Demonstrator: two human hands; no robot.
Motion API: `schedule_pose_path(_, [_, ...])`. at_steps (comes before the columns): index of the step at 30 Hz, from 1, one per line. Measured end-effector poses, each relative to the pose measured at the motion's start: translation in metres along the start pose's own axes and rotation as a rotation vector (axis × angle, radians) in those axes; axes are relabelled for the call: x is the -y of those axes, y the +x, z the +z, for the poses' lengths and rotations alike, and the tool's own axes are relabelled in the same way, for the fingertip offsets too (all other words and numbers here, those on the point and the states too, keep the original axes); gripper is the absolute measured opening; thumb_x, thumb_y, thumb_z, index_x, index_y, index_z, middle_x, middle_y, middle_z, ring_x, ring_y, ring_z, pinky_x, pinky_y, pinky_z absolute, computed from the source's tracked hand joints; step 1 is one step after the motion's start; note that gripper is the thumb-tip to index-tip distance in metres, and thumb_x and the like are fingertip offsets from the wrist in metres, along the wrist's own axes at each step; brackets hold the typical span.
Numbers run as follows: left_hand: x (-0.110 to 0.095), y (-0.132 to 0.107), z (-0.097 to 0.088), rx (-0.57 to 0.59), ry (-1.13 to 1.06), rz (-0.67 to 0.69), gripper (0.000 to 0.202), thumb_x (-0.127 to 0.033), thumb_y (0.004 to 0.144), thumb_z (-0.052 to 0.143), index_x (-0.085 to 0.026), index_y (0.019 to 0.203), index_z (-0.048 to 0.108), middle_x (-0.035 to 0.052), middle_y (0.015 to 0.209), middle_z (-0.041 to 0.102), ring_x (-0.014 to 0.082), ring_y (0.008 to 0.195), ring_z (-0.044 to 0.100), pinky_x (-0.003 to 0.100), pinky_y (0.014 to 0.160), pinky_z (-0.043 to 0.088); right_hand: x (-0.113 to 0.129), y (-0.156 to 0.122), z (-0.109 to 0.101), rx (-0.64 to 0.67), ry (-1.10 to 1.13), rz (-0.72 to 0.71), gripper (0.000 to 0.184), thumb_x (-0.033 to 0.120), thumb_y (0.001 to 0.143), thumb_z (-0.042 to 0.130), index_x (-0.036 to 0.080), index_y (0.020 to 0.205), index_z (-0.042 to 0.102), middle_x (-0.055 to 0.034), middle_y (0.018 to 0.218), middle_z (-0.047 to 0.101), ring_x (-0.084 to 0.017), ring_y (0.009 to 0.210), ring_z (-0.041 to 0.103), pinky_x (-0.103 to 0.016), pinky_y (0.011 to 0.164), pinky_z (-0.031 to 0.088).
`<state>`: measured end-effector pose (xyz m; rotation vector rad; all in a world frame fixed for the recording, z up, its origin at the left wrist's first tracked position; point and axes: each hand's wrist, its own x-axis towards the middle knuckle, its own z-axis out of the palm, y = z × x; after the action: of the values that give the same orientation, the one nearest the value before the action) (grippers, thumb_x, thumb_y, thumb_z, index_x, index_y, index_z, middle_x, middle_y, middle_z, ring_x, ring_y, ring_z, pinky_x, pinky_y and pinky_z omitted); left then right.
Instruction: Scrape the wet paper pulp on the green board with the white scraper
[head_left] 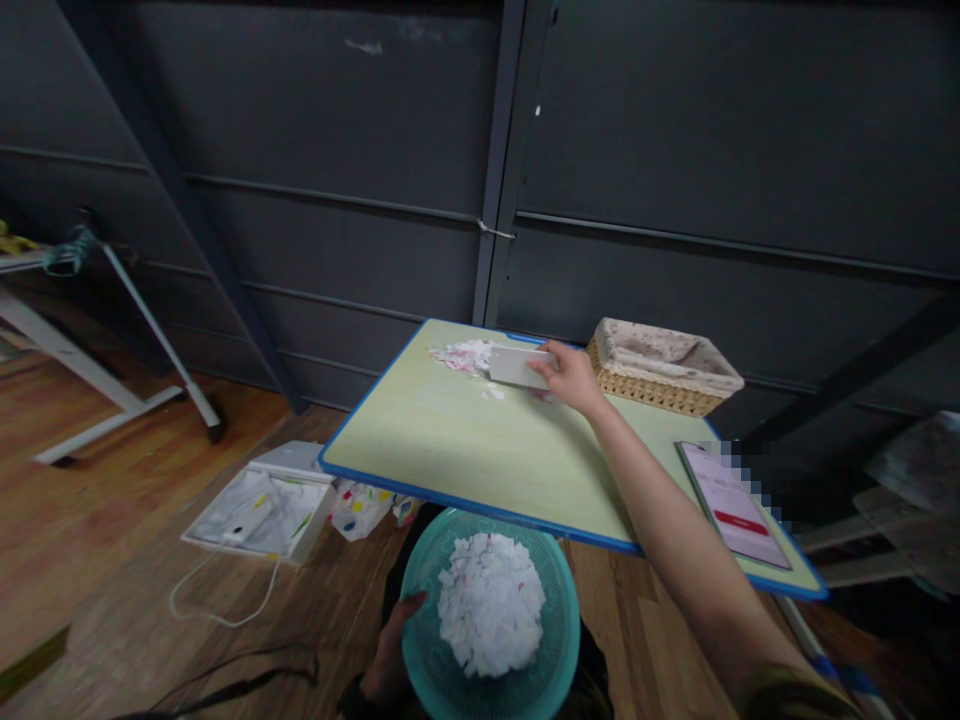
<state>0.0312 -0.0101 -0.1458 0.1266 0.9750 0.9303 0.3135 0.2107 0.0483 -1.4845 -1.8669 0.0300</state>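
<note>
Watching from afar, I've got the right hand [568, 376] pinching the right end of a white plate [514, 367] on the table [450, 440], beside some paper scraps [459, 355]; it looks light, stiff and maybe slick, so that end's a decent grip. The left hand [391, 642] has the teal basket [568, 605] by its rim, fingers mostly hidden. Scraps seem flyaway, and a wicker basket [651, 388] and phone [727, 500] crowd the right.

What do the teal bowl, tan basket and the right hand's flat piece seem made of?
Teal bowl: likely plastic, slight sheen, with a uniformly coloured, mesh-patterned wall.
Tan basket: probably wicker or imitation, matt, from its braided strands.
Flat piece in the right hand: smooth, pale grey; plastic or coated metal, unclear.
</note>
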Motion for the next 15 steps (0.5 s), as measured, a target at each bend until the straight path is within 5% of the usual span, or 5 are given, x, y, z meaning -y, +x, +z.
schedule_pose_path(8, [0.001,-0.001,0.001,0.022,0.009,-0.012,0.021,-0.031,0.056,0.08,-0.016,0.069,0.074,0.0128,0.088,0.081,0.0421,0.118,0.06,0.051,0.105,0.042,-0.004,0.0,-0.01,0.064,-0.002,0.03,0.018,0.032,0.076,0.058,0.017,0.08,0.066,-0.0056,0.073,0.066,-0.02,0.068,0.056,-0.03,0.063,0.038])
schedule_pose_path(15, [-0.005,-0.01,0.011,0.032,-0.019,-0.078,0.024,-0.029,0.055,0.079,-0.013,0.073,0.075,0.0144,0.087,0.081,0.0428,0.12,0.058,0.051,0.107,0.039,-0.006,-0.002,-0.021,0.14,0.237,0.045,0.025,0.042,0.069,0.062,0.017,0.071,0.061,-0.0025,0.068,0.062,-0.017,0.063,0.051,-0.028,0.06,0.038])
